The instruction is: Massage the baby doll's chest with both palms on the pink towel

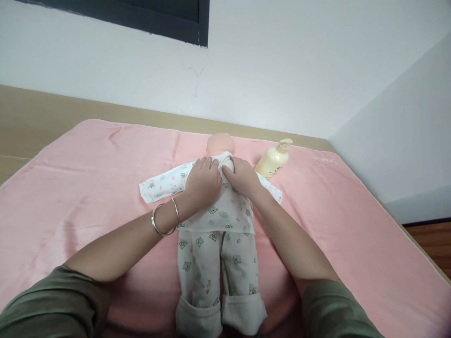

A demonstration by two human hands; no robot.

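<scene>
A baby doll lies along the middle of a pink blanket, its head at the far end. It wears a white long-sleeved baby shirt printed with small green animals, and matching pants with turned-up cuffs. At the neckline my left hand grips the shirt, fingers bent over the fabric by the collar. Opposite it, my right hand pinches the collar's other side, thumb toward the middle. Cloth is bunched up between the two hands and covers the lower part of the doll's head. Both sleeves lie spread outward.
A cream pump bottle leans to the right of the doll, close to the right sleeve. The pink blanket covers a wooden surface that meets a white wall. Another wall stands at the right.
</scene>
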